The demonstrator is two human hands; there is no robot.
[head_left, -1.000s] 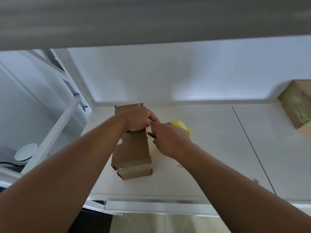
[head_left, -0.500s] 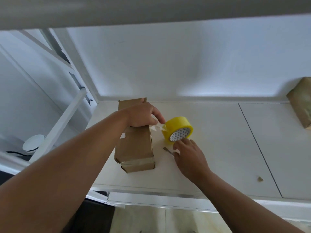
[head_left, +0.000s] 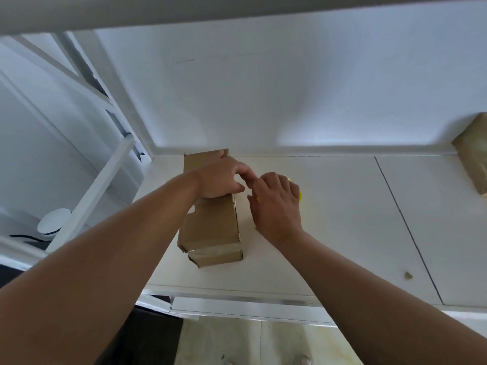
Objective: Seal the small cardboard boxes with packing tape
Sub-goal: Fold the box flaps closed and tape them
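A small brown cardboard box (head_left: 210,227) lies lengthwise on the white tabletop (head_left: 337,222), with a strip of clear tape across its near end. My left hand (head_left: 221,180) rests on the far half of the box, fingers curled over its top and thumb against its right side, index finger pointing right. My right hand (head_left: 276,206) is just right of the box, fingers curled over the yellow tape roll (head_left: 299,194). Only a sliver of the roll shows past my knuckles.
Another brown taped box (head_left: 471,154) sits at the far right against the white back wall. A small cardboard scrap (head_left: 408,275) lies near the front right. A white frame and a round white object (head_left: 54,221) are off the table's left edge.
My right hand moved up from the tabletop beside the roll and now covers the yellow roll. My left hand stayed on the box.
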